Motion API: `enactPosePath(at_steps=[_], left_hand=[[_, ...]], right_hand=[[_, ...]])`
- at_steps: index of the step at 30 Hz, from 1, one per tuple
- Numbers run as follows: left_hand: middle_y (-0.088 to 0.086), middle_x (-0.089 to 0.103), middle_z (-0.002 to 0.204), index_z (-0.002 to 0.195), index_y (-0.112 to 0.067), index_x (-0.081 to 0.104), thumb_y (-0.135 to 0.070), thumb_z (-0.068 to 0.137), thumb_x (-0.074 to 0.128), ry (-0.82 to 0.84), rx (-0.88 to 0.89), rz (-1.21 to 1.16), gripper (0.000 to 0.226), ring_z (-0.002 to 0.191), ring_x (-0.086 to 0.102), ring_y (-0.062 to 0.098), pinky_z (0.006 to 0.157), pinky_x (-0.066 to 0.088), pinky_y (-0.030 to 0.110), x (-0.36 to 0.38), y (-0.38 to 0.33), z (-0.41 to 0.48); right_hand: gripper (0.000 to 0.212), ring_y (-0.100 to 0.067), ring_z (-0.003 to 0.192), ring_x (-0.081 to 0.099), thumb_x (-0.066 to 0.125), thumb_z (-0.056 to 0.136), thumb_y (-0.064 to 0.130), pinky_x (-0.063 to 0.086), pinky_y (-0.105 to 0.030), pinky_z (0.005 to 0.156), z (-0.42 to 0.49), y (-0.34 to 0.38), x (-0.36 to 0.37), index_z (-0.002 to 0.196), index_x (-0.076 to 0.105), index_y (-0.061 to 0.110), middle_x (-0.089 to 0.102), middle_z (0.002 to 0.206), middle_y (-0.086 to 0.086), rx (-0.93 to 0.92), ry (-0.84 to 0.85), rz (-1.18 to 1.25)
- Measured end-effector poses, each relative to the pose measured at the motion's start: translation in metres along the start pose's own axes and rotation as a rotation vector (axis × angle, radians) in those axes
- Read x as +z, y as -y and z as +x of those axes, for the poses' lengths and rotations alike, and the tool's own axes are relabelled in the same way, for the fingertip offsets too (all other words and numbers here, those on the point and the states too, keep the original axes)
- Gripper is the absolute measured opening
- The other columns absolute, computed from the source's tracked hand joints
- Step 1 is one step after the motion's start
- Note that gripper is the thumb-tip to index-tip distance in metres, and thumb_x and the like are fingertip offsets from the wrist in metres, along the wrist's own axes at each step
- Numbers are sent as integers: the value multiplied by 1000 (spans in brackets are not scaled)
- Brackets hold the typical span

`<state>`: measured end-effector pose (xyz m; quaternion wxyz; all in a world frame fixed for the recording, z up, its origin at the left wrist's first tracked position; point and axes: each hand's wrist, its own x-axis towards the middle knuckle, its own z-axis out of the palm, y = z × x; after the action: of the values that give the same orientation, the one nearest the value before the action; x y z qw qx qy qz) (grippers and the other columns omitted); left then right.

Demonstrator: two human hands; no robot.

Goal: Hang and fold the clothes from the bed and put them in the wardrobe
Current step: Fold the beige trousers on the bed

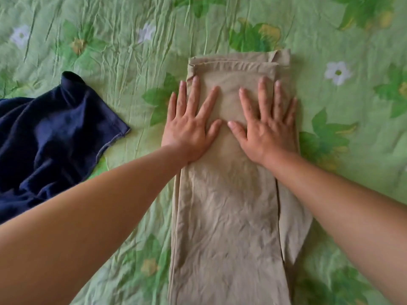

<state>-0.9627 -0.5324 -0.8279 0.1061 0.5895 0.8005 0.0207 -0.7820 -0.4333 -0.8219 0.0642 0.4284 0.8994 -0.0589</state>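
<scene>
Head view: beige trousers (229, 205) folded lengthwise, lying flat on bed, running from near edge of view up past my hands. My left hand (189, 128) and right hand (266, 130) both flat on upper part, fingers spread straight, pressing fabric (gripping nothing). Navy shirt (50, 137) crumpled well left, apart from trousers. Green flowered bedsheet (132, 51) underneath, wrinkled.

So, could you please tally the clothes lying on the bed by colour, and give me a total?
Beige: 1, the folded trousers, with the left hand and the right hand pressing flat on them.
Navy blue: 1, the crumpled garment lying apart from them on the green floral bedspread.
Total: 2 garments.
</scene>
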Motion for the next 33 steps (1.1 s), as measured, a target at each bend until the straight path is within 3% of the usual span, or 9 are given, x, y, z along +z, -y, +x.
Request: enactPosePath(at_steps=[6, 13, 19, 24, 27, 30, 32, 33], left_hand=[[13, -13, 167, 160, -31, -2, -59, 103, 17, 52, -21, -7, 67, 154, -13, 34, 124, 1, 55, -15, -10, -21], [14, -7, 168, 161, -35, 4, -50, 105, 29, 191, 85, -6, 63, 155, -10, 29, 122, 10, 59, 7, -29, -213], [19, -6, 167, 161, -33, 12, -60, 103, 24, 218, 95, -28, 65, 155, -3, 34, 123, 12, 57, 20, -34, -302], [21, -14, 166, 160, -40, 1, -67, 100, 18, 311, 27, 17, 68, 155, -3, 34, 123, 14, 57, 21, -39, -339], [20, -15, 166, 158, -43, -3, -64, 101, 26, 312, -9, -4, 67, 155, -4, 33, 123, 12, 55, 17, -46, -334], [9, 11, 164, 153, -48, 28, -51, 98, 51, 234, -134, -257, 60, 147, 21, 31, 116, 27, 47, 3, -47, -332], [-3, 39, 141, 135, -53, 52, -31, 99, 50, 186, -348, -654, 42, 122, 47, 20, 100, 47, 35, -11, -43, -325], [-5, 50, 123, 125, -55, 59, -21, 99, 45, 195, -449, -844, 45, 105, 54, 16, 85, 52, 29, -17, -40, -321]], right_hand=[[79, -42, 153, -8, 14, 96, 72, 3, -73, 116, -18, 5, -13, 161, 5, 28, -7, 169, -14, -14, 54, -41], [80, -32, 156, 7, 33, 99, 65, 14, -70, 116, -224, 15, 22, 160, 23, 15, 10, 169, -10, -258, 41, 12], [80, -36, 155, 5, 30, 98, 68, 9, -69, 118, -296, 18, 28, 160, 23, 17, 6, 169, -13, -209, 80, 67], [83, -36, 155, 2, 29, 95, 70, 14, -69, 117, -336, 22, 35, 162, 16, 21, 3, 169, -11, -181, 183, 14], [81, -35, 155, 0, 32, 96, 68, 13, -69, 117, -332, 27, 29, 162, 14, 23, 1, 170, -11, -148, 225, 29], [72, -35, 155, 1, 53, 95, 56, 12, -59, 122, -334, 38, 13, 157, 33, 27, 3, 168, -16, 15, 161, 266], [55, -33, 151, 17, 67, 92, 40, 20, -39, 120, -337, 41, -4, 145, 53, 30, 16, 163, -18, 307, 109, 564], [47, -28, 143, 31, 69, 92, 31, 25, -27, 114, -333, 38, -13, 139, 59, 31, 27, 155, -17, 452, 133, 727]])
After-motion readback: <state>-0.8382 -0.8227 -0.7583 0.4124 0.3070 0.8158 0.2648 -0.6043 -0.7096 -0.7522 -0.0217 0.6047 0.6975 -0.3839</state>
